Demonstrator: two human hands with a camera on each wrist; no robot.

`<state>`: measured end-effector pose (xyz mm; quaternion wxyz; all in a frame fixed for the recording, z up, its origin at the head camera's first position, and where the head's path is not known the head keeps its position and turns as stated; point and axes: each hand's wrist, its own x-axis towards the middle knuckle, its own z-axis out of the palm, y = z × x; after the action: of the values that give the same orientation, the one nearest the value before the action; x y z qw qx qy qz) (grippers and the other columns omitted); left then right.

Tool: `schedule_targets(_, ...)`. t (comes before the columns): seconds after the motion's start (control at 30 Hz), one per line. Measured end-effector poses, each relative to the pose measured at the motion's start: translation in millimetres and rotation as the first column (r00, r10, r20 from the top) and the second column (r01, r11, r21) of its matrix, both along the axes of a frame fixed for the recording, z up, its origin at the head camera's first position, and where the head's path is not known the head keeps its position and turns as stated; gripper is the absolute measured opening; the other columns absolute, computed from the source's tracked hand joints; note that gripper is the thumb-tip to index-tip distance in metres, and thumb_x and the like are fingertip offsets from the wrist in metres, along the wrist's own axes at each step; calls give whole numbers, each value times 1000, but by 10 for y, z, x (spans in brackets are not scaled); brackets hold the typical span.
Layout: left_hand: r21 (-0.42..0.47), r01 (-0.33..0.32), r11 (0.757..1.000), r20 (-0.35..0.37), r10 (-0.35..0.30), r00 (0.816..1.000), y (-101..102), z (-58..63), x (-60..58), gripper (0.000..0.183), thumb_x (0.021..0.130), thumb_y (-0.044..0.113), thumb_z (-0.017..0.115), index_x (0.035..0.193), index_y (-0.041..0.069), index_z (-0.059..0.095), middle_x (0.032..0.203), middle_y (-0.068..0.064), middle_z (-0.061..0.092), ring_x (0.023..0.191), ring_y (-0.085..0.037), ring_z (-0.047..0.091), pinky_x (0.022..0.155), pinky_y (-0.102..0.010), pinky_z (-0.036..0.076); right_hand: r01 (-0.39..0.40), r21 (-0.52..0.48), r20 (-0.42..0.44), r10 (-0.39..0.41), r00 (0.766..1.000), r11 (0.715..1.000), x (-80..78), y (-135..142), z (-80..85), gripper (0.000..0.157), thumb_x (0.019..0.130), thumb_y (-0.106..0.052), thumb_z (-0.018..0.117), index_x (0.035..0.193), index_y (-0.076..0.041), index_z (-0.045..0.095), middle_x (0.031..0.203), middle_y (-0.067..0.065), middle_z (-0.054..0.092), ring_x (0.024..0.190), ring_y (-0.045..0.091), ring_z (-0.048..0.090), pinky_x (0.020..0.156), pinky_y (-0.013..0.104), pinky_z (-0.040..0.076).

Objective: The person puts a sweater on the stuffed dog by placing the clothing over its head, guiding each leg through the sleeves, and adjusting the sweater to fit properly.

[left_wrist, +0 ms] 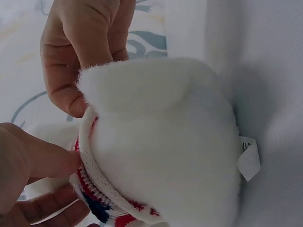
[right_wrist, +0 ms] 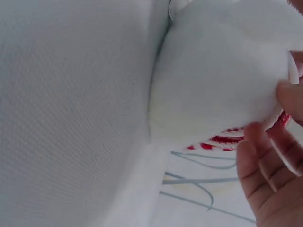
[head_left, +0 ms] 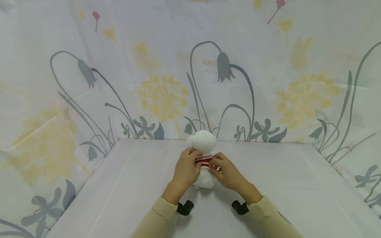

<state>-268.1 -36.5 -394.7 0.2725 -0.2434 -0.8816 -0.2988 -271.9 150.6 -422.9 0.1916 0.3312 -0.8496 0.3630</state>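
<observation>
A white plush toy (head_left: 205, 180) with a round head (head_left: 203, 141) sits upright on the table between both hands. Around its middle is a knitted garment (left_wrist: 97, 191) banded in red, white and navy, with a white rolled hem (left_wrist: 102, 177). My left hand (head_left: 186, 168) grips the garment from the left, thumb (left_wrist: 61, 161) on the knit near the hem. On the other side my right hand (head_left: 229, 173) pinches the garment's edge; its fingers (right_wrist: 251, 161) lie by the red stripes. A white tag (left_wrist: 249, 158) sticks out low on the toy. The toy's far side is hidden.
The toy stands on a pale table (head_left: 128, 198) near its back edge. Behind hangs a white curtain (head_left: 169, 49) printed with grey and yellow flowers. Dark elbow-shaped pieces (head_left: 185, 208) jut from under both wrists, by the beige sleeves (head_left: 160, 216).
</observation>
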Motion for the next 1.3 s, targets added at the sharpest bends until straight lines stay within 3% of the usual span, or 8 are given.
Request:
schedule_targets(0.2, 13, -53, 998, -63, 54, 997, -27, -21, -38, 18, 76, 1, 75, 91, 10, 72, 92, -6, 60, 83, -25, 57, 70, -40, 51, -60, 29, -82, 62, 995, 998, 8, -30, 0, 15, 86, 1, 66, 91, -10, 57, 88, -4, 55, 73, 7, 51, 64, 25, 47)
schedule_targets(0.47, 17, -87, 996, -58, 88, 994, -50, -22, -114, 10, 75, 6, 77, 82, 11, 71, 86, -3, 60, 78, -22, 58, 66, -36, 50, -100, 46, -13, 101, 995, 994, 31, -53, 9, 17, 88, 4, 63, 91, -11, 56, 84, -5, 53, 75, 8, 49, 66, 24, 45)
schedule_targets(0.6, -48, -113, 992, -49, 111, 993, -85, 5, -174, 8, 77, 9, 76, 78, 12, 69, 85, -3, 59, 79, -23, 57, 69, -37, 49, -120, 62, 3, 120, 993, 991, 21, -85, -12, 18, 88, 5, 62, 90, -12, 55, 83, -6, 53, 76, 8, 49, 67, 24, 45)
schedule_targets(0.83, -186, -137, 973, -203, 98, 974, -77, 23, -270, 9, 80, 13, 72, 76, 13, 64, 81, -2, 54, 75, -23, 53, 64, -37, 42, -119, 162, 51, 112, 992, 980, 73, -53, 21, 16, 87, 2, 63, 86, -13, 56, 81, -7, 53, 74, 8, 49, 67, 24, 45)
schedule_targets(1.0, -242, -189, 952, -274, 120, 954, -66, 24, -339, 13, 80, 16, 73, 75, 12, 62, 77, -2, 53, 72, -23, 52, 62, -36, 41, -178, 247, 140, 147, 979, 952, 114, 35, 27, 13, 89, -1, 62, 85, -12, 58, 78, -9, 53, 71, 6, 48, 66, 23, 44)
schedule_targets(1.1, -231, -142, 963, -243, 84, 966, -67, 28, -342, 11, 81, 15, 72, 78, 12, 62, 78, -2, 55, 73, -22, 54, 63, -36, 43, -200, 251, 168, 161, 972, 947, 128, 85, 8, 15, 88, 1, 62, 84, -13, 57, 77, -10, 51, 70, 5, 47, 64, 22, 43)
schedule_targets(1.2, -193, -40, 980, -171, 6, 985, -97, 19, -310, 11, 83, 12, 71, 83, 12, 60, 80, 1, 55, 73, -19, 55, 63, -34, 46, -181, 234, 147, 150, 978, 955, 129, 109, -23, 15, 89, 0, 62, 86, -13, 56, 79, -10, 52, 71, 5, 47, 65, 22, 44)
schedule_targets(1.3, -180, 62, 982, -96, -80, 992, -177, -20, -243, 14, 83, 7, 69, 84, 13, 57, 79, 3, 53, 71, -14, 52, 62, -29, 46, -139, 200, 114, 117, 987, 970, 113, 118, -47, 14, 89, -2, 64, 92, -13, 56, 84, -9, 54, 74, 6, 49, 66, 23, 45)
